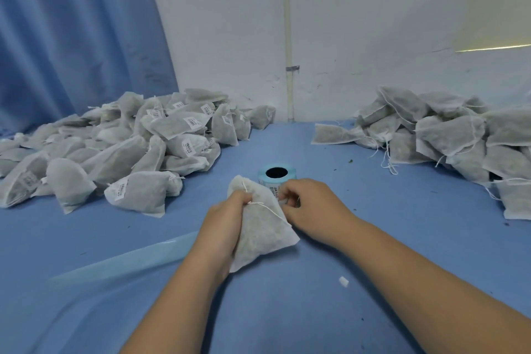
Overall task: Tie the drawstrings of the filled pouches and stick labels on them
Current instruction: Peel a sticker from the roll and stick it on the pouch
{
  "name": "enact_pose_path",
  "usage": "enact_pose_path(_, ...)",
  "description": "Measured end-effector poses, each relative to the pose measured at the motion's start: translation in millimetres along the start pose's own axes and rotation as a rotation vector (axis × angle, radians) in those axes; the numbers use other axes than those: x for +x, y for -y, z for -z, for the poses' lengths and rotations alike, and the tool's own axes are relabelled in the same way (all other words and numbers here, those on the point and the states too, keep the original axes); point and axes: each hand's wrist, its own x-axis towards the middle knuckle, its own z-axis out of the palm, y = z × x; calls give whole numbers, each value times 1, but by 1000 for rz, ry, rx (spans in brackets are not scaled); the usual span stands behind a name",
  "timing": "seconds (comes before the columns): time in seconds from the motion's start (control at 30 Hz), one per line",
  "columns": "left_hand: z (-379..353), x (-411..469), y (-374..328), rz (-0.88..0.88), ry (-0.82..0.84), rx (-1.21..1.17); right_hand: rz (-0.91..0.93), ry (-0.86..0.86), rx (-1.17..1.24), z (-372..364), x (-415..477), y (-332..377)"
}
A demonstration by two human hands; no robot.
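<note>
Left hand (pixel 227 218) grips filled pouch (pixel 258 238) at neck; right hand (pixel 310 204) curled just beside, grasp unclear; slack drawstring (pixel 270 210) could slip, neck reopens

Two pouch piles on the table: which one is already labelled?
The left heap of grey fabric pouches: white barcode labels show on several. The right heap shows none.
</note>
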Motion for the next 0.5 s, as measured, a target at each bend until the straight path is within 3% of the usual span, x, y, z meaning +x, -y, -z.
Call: enact_pose_path(0.5, 7, 1, 24, -59, 26, -14, 36, -12, -89, 0, -2, 1)
